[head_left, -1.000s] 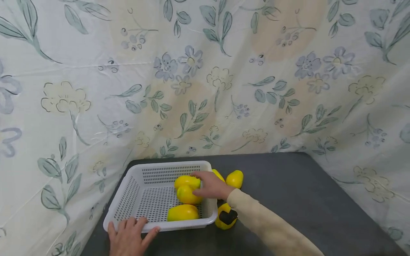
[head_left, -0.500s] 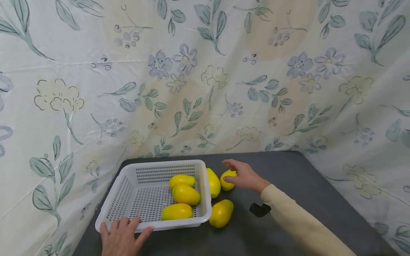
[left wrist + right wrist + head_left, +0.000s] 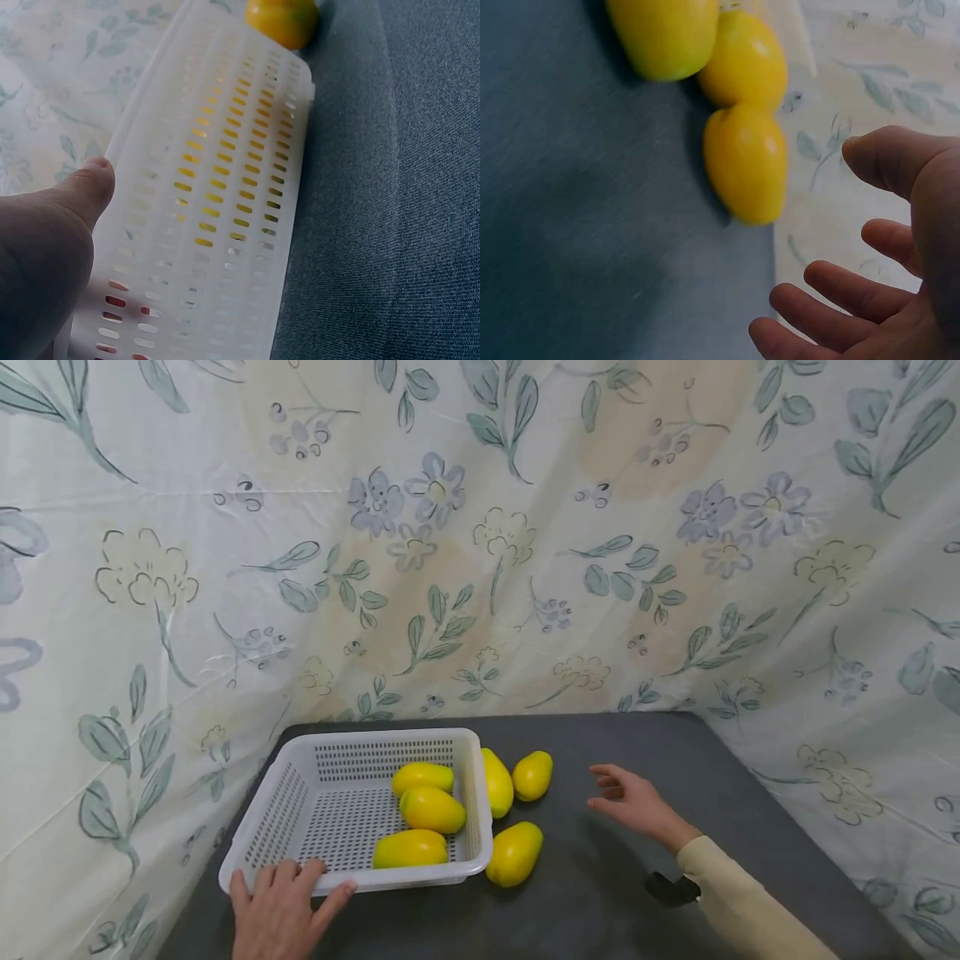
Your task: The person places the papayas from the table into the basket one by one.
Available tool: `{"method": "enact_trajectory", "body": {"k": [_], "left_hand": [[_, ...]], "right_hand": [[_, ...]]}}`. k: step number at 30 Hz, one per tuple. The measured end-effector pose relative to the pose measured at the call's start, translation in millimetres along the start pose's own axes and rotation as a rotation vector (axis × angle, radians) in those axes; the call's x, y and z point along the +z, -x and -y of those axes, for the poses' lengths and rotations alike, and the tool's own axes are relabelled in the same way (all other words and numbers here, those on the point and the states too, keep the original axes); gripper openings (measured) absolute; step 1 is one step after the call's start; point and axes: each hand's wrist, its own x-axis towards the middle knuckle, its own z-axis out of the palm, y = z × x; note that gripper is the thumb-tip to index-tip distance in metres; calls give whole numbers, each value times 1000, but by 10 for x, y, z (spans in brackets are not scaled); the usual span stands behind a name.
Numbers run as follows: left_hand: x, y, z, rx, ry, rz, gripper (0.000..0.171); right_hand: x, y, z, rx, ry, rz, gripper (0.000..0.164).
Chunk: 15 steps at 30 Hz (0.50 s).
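Observation:
A white perforated plastic basket (image 3: pixel 247 827) stands on the left of the table with 3 yellow-green mangoes inside, among them a front mango (image 3: pixel 410 850). My left hand (image 3: pixel 277 906) holds its near rim; the left wrist view shows the thumb (image 3: pixel 82 187) at the rim and reddish fingers through the wall's holes. Beyond the basket's right side lie a mango (image 3: pixel 498 785) against the wall, a smaller mango (image 3: pixel 532 776) and a nearer mango (image 3: pixel 514 854). My right hand (image 3: pixel 633 802) hovers to their right, holding nothing, its fingers spread and loosely bent in the right wrist view.
The dark grey table (image 3: pixel 720 827) extends to the right of the mangoes. A floral cloth (image 3: pixel 450 568) hangs behind and at both sides of it. A black wrist camera (image 3: pixel 671 889) sits under the right sleeve (image 3: pixel 742 893).
My right hand has left the mangoes inside the basket and moved right, past the loose mangoes, over the bare tabletop. The left hand stays on the basket's rim. The head view has shifted slightly.

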Motion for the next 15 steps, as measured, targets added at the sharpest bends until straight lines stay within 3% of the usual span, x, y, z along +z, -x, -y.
{"method": "enact_trajectory", "body": {"k": [2,8,15], "left_hand": [[-9,-6,-7,-2,-1,6,103],[-17,-24,-18,-8,-12,18,72],[-19,-49,-9,-16,-12,54,78]], "right_hand": [[4,32,-71,22,0,1,62],[38,70,-203,53,1,-5,65],[126,89,-225,56,2,10,63]]}}
